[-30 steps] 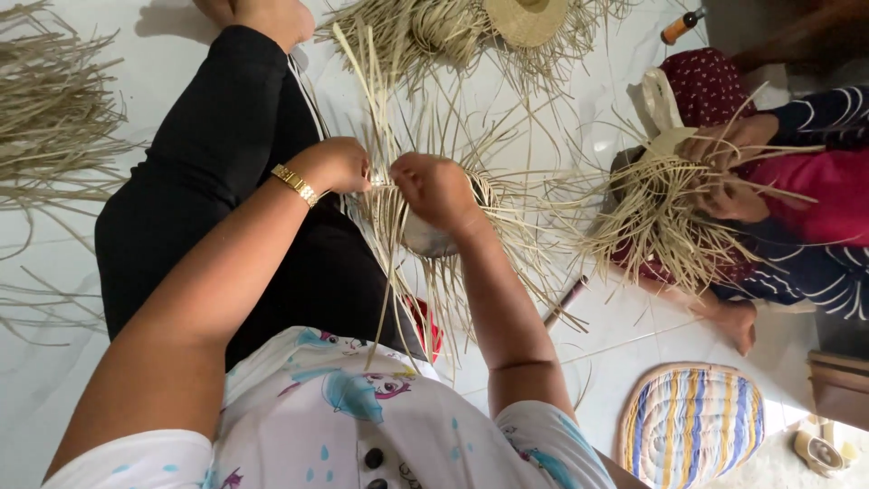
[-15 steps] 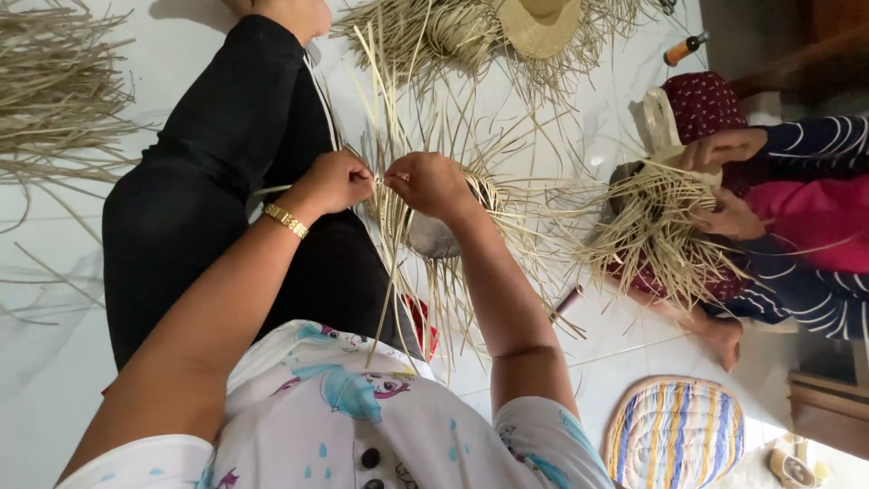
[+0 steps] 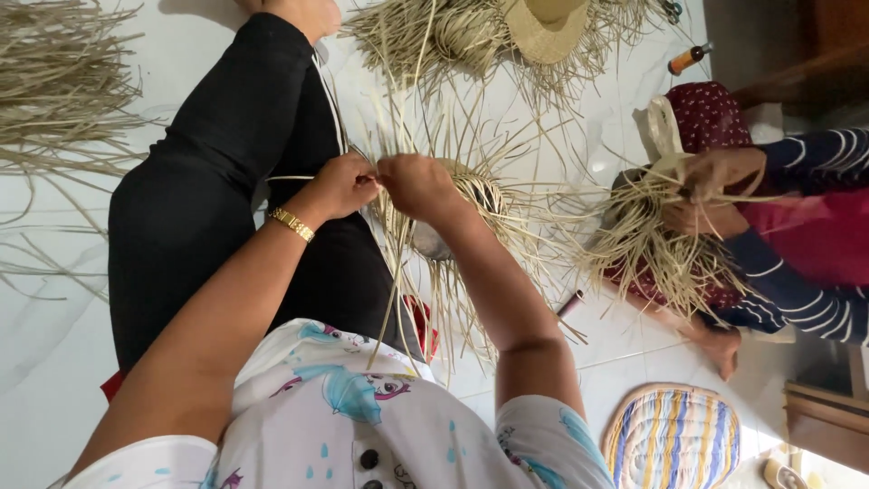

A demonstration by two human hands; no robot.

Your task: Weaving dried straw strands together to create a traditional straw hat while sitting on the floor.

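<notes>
Left hand (image 3: 342,186) and right hand (image 3: 418,186) meet fingertip to fingertip over the lap, both pinching thin straw strands (image 3: 398,272) at the rim of a half-woven straw piece (image 3: 471,195), which sits just beyond the right hand above the black trousers (image 3: 208,208). Judgement: keep the pinch tight and close to the woven edge, pull each strand snug, keep loose ends fanned apart. Forearms converge from the chest, wrists slightly bent, gold bracelet (image 3: 291,225) on left wrist. Another person's hands (image 3: 706,186) work a straw bundle (image 3: 652,244) well apart on the white floor (image 3: 634,362).
</notes>
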